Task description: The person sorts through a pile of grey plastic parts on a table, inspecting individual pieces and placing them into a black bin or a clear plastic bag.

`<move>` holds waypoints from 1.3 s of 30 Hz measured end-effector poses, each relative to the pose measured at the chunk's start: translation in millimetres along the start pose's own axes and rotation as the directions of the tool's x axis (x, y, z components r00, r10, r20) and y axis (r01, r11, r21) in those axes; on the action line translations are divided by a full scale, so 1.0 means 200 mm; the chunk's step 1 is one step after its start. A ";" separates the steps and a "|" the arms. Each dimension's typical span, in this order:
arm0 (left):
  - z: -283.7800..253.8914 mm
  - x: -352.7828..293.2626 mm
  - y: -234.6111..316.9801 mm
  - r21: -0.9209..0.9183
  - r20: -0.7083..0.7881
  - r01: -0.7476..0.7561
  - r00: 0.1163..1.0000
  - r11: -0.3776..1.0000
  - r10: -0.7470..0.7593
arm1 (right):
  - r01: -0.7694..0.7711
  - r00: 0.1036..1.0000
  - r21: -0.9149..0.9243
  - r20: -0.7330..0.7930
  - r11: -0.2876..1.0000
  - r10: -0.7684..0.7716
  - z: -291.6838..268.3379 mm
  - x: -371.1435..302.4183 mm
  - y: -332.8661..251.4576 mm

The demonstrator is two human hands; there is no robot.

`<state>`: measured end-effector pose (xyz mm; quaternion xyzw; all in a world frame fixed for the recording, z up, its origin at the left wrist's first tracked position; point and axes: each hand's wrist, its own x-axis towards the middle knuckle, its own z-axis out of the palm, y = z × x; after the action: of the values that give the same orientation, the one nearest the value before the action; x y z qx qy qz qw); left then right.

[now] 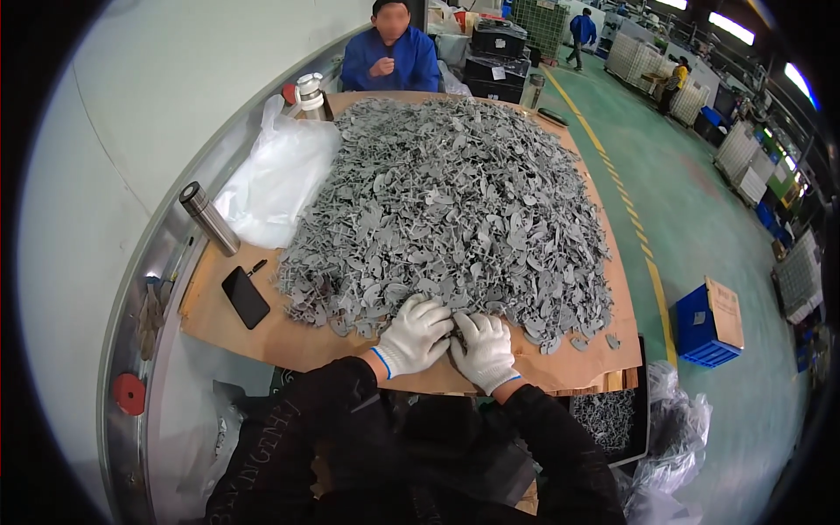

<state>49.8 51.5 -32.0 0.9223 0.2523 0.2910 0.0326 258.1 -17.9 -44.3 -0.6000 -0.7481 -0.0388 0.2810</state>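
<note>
- The table (284, 339), covered in brown board, is running beneath the pile and showing past its edges.
- The pile (464, 206) of small grey parts is lying straight ahead of both hands, its near edge meeting the fingertips.
- A person (391, 61) in blue is sitting beyond the pile's far side.
- A white plastic bag (280, 179) is slumping against the pile's left side.
- The left hand (414, 336), gloved in white, is touching the pile's near edge, fingers bent and close together.
- The right hand (484, 352), gloved alike, is sitting just beside it at the pile's near edge, fingers curling; I cannot tell whether either is pinching a part.
- A steel flask (210, 219) is standing left of the pile.
- A phone (246, 297) is lying left of the pile's near corner.
- A pen (257, 267) is lying between phone and pile.
</note>
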 end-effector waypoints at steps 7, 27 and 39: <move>-0.02 0.00 0.02 -0.020 -0.036 0.003 0.999 1.000 -0.004 | -0.036 0.999 -0.029 0.016 0.999 0.036 0.00 -0.01 -0.01; 0.00 -0.01 0.01 0.003 -0.023 0.002 1.000 1.000 -0.002 | 0.020 0.997 -0.033 0.073 0.999 -0.018 0.02 -0.01 0.02; 0.00 0.02 -0.02 -0.008 -0.030 -0.013 0.999 1.000 0.013 | 0.091 0.996 -0.009 0.016 0.996 -0.091 0.04 0.02 0.03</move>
<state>51.0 56.3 -30.6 0.9193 0.2456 0.3061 0.0306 260.9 -9.1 -50.2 -0.5669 -0.7766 -0.0506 0.2701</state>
